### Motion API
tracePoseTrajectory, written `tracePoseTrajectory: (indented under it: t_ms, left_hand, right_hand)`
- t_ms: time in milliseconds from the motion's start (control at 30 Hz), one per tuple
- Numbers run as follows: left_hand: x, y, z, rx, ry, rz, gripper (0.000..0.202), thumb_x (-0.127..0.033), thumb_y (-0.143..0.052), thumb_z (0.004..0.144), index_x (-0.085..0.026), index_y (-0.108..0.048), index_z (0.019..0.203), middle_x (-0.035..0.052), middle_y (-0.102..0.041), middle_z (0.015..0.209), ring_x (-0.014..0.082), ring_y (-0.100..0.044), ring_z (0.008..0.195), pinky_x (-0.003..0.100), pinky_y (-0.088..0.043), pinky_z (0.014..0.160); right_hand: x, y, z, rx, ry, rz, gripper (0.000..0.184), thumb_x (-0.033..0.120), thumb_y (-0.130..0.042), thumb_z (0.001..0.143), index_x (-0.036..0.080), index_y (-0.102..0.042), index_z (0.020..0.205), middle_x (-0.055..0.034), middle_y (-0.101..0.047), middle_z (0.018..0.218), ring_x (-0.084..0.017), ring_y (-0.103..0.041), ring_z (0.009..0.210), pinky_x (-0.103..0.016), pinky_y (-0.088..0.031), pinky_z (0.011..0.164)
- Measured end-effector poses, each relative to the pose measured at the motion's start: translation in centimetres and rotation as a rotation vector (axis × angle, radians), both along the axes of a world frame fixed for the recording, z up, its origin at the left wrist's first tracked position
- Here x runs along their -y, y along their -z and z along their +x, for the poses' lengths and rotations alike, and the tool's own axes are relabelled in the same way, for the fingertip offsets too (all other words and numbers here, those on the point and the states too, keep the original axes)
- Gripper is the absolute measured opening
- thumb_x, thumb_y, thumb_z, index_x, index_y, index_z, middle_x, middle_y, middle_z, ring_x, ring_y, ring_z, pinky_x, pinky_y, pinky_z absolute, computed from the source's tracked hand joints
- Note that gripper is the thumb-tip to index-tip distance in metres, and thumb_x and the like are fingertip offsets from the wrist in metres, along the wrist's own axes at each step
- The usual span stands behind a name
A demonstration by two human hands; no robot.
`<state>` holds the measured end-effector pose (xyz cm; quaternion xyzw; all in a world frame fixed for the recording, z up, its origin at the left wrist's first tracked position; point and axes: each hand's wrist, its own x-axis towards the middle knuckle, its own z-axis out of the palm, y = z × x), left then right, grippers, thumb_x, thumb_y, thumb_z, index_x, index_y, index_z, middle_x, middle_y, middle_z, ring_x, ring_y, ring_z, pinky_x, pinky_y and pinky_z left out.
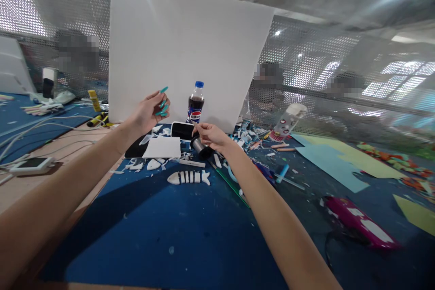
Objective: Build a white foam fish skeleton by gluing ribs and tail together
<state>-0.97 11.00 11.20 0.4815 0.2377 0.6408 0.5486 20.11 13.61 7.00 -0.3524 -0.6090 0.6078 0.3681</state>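
My left hand (154,109) is raised in front of the white board, its teal-nailed fingers curled inward; whatever they may pinch is too thin to make out. Lower and to the right, my right hand (213,136) has its fingers closed at the top of a small dark spool with a silvery winding (200,147). Just behind that hand stands a cola bottle (196,102), upright with a blue cap. A black-screened phone (181,130) leans beside the spool. Nearer me, white foam pieces (188,177) lie in a row shaped like a fish skeleton on the blue mat.
A white board (183,50) stands upright at the back. White scraps (246,133) litter the mat's far side. To the right are a tilted tumbler (288,121), blue paper (328,165) and a magenta device (360,222). Cables and a white power bank (32,165) lie left.
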Motion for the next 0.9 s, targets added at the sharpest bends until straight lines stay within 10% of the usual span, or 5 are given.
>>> tracePoseTrajectory:
  t_ms: [533, 900]
  left_hand:
    - [-0.6, 1.0, -0.4, -0.772, -0.275, 0.400, 0.026, -0.019, -0.055, 0.083, -0.017, -0.048, 0.057, -0.0029, -0.040, 0.051, 0.0097, -0.033, 0.048, 0.024, -0.023, 0.049]
    - [-0.1, 2.9, 1.3, -1.352, -0.196, 0.575, 0.020, -0.016, -0.048, 0.082, -0.019, -0.051, 0.062, 0.0020, -0.044, 0.063, 0.0162, -0.041, 0.059, 0.028, -0.030, 0.061]
  right_hand:
    - [-0.1, 0.0, -0.1, -0.183, 0.048, -0.060, 0.031, 0.029, -0.065, 0.081, 0.016, -0.050, 0.058, 0.0091, -0.035, 0.045, -0.002, -0.019, 0.037, -0.017, -0.018, 0.037]
    - [0.5, -0.3, -0.6, -0.485, 0.126, -0.287, 0.022, 0.020, -0.050, 0.090, 0.020, -0.051, 0.069, 0.0007, -0.067, 0.090, -0.009, -0.056, 0.066, -0.021, -0.048, 0.056]
